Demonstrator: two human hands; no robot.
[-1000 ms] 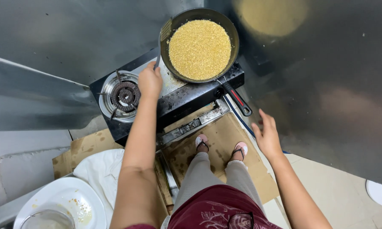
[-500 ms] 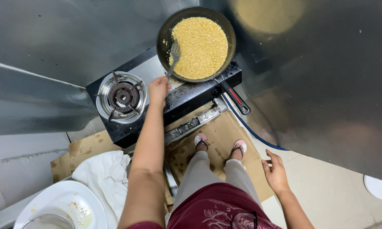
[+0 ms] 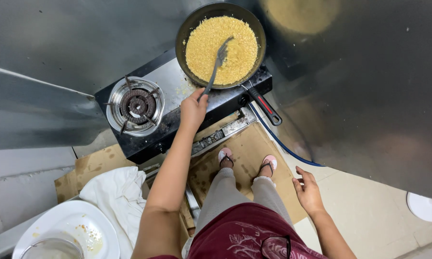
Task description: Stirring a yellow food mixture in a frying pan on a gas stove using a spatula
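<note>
On the stove: pan (image 3: 220, 44) of yellow grains (image 3: 221, 48) sits on the far burner of a black two-burner stove (image 3: 177, 103); near burner (image 3: 135, 104) bare.
Left hand (image 3: 193, 108): grip clenched on a dark spatula (image 3: 215, 67), blade resting in the grains.
Right hand (image 3: 308, 192): grip released, hanging free beside the leg.
Spill risk: pan is heaped near the rim and unheld, so a hard stir could push grains over or shift it.
Snag risk: pan handle (image 3: 265, 105) juts toward the legs.
Underfoot: cardboard (image 3: 247, 148) and a blue hose (image 3: 283, 144) could trip sandalled feet.
</note>
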